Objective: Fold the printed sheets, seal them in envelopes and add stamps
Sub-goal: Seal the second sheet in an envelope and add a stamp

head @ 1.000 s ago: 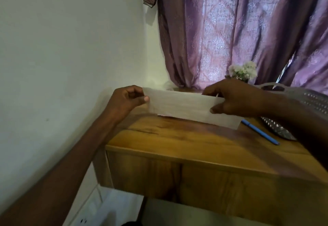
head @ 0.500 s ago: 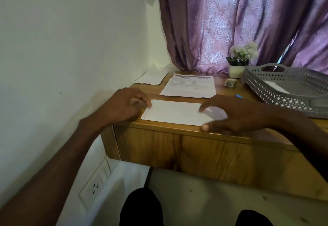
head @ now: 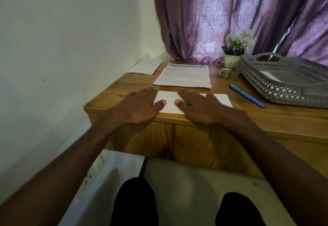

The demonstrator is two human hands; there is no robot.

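The folded sheet (head: 186, 101) lies flat at the near edge of the bench (head: 266, 117), its long axis running left to right, directly under both hands. The left hand (head: 140, 106) presses its left end with straight fingers; the right hand (head: 200, 106) lies flat over the middle, so the bare right end lies nearest the right hand. The sheet looks white, blank on top, a narrow strip. A printed sheet (head: 184, 76) waits just behind it.

Head cam, wide-angle, looks fwd/down, close over desk (head: 221, 117) edge.
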